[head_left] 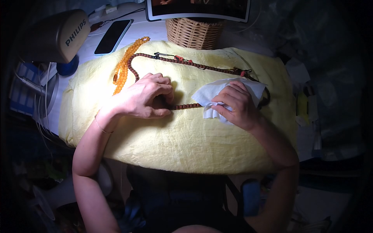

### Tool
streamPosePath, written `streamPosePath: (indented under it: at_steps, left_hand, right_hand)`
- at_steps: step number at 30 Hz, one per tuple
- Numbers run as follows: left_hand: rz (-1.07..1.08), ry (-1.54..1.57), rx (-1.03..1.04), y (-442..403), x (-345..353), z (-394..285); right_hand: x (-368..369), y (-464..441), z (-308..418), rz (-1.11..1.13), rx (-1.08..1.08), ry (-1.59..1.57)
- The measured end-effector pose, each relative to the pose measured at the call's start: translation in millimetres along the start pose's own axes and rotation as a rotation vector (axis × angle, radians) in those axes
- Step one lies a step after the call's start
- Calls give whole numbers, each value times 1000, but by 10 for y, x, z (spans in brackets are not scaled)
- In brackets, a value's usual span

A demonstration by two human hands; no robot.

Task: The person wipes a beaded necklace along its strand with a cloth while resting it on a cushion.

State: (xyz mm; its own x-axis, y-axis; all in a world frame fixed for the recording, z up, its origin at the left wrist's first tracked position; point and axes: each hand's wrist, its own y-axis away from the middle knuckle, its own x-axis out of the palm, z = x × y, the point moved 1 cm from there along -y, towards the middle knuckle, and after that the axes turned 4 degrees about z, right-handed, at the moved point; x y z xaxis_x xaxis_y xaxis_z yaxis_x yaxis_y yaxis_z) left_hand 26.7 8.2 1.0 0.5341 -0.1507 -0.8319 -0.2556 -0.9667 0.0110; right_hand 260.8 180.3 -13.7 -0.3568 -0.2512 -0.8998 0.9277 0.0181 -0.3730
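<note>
A long string of dark brown beads [210,67] lies in a loop on a yellow cloth [175,147]. My left hand [145,97] rests over the left part of the loop, its fingers curled and its thumb at the lower strand, which comes out beside the thumb. My right hand [237,103] is closed on a white cloth [210,91], pinching it over the right part of the loop. The cloth hides the beads under it. Small red and dark ornaments [178,58] lie along the upper strand. Left of it is a bundled string of orange beads [123,70].
At the back left lies a phone [112,37], near a Philips lamp [64,37] at the left. A wicker basket [194,33] stands at the back, with a tablet-like screen [198,8] above it. White cables [44,89] hang at the left edge.
</note>
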Motion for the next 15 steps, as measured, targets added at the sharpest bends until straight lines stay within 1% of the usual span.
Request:
streamPosePath:
  at_steps: [2,11,15]
  left_hand:
    - [-4,33,-34,-17,16,-5]
    - [17,2,75,-10,34,86]
    - [24,17,23,-6,31,38]
  right_hand:
    - [-2,0,0,0,-2,0]
    - [8,4,-9,0,-1,-5]
    - [7,1,-7,0,-3,-6]
